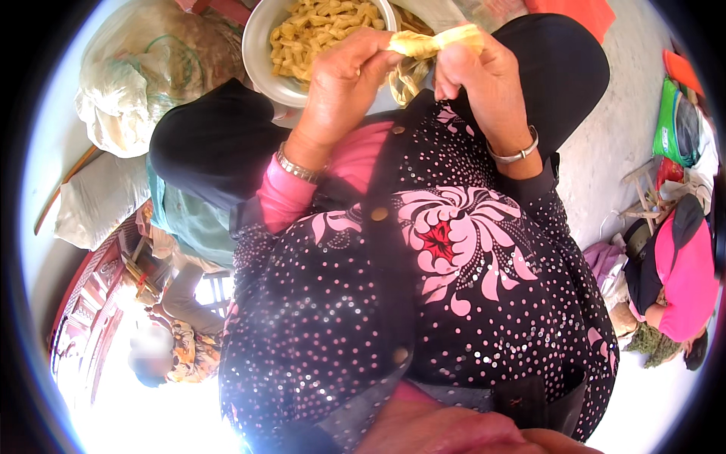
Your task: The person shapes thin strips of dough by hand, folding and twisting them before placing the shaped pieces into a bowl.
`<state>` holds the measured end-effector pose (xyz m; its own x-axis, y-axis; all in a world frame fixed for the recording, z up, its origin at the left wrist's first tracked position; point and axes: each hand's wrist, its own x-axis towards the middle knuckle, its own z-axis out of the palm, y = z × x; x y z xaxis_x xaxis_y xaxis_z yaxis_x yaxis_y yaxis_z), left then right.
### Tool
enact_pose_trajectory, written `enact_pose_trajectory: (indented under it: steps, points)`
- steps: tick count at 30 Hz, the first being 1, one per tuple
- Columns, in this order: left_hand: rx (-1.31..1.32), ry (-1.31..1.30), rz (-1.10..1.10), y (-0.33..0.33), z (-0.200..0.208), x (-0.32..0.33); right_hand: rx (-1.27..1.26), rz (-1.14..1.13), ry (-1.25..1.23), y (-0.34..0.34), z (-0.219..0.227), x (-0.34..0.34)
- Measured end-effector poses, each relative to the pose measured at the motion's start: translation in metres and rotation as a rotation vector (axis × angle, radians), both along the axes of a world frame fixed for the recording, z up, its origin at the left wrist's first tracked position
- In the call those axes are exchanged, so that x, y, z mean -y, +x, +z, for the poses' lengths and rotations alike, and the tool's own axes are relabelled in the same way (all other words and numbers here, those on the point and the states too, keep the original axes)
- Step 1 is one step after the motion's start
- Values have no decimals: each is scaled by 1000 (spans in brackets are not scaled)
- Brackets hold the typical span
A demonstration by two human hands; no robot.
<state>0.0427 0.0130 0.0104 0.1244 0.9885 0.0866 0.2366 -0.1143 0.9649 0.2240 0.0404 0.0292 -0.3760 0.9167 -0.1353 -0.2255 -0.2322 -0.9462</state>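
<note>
Both my hands are raised in front of me, with a pale yellow tofu skin strip (435,41) stretched between them and gathered narrow in its middle. My left hand (344,79) pinches one end between thumb and fingers. At the other end, my right hand (484,83) is closed on the strip, thumb in front, remaining fingers curled. Just beyond my left hand stands a white bowl (255,57) holding several yellow tofu skin knots (318,34). More loose yellow strips (408,82) show below the hands, partly hidden behind them.
A large translucent sack (151,68) stands left of the bowl, with a white sack (102,197) nearer. My dark-clothed knees (556,76) flank the work. One person (197,348) is at lower left; another in pink (688,265) sits at right beside a wooden stool (643,200) and bags.
</note>
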Motion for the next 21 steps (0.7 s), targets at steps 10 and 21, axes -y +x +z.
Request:
enact_pose_trajectory:
  steps: [10,21]
  points:
    - [428,-119,3,-10,8,1,332,132,344,-22,-37,0]
    - [69,-178,93,-18,36,6,595,118,642,-21,-27,0]
